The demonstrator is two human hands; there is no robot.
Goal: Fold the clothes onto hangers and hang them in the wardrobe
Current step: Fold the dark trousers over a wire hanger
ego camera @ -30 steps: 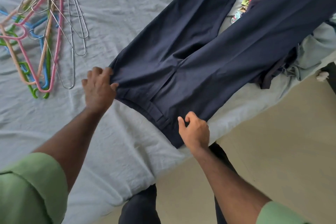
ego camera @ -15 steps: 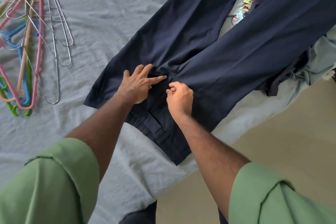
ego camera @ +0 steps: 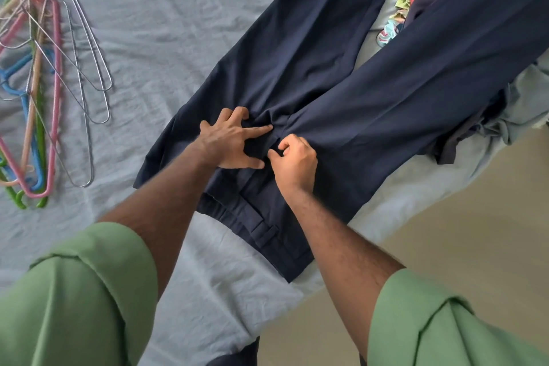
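Note:
Navy trousers (ego camera: 341,74) lie spread on the bed, waistband toward me and both legs running up to the right. My left hand (ego camera: 233,140) rests on the crotch area with fingers spread, pressing the cloth flat. Just to its right, my right hand (ego camera: 294,159) has its fingers curled and pinches the trouser fabric at the seam where the legs meet. A pile of hangers (ego camera: 38,92), some plastic in pink, blue and green, some bare wire, lies on the sheet at the far left.
A pale blue-grey bedsheet (ego camera: 166,18) covers the bed. More clothes are heaped at the right edge, among them a colourful printed garment (ego camera: 398,18) and a grey-blue garment (ego camera: 520,116). Beige floor (ego camera: 460,232) lies to the lower right.
Both hands left the waistband corners and came together at the crotch seam. Over the last half second they have hardly moved; my left thumb has spread out.

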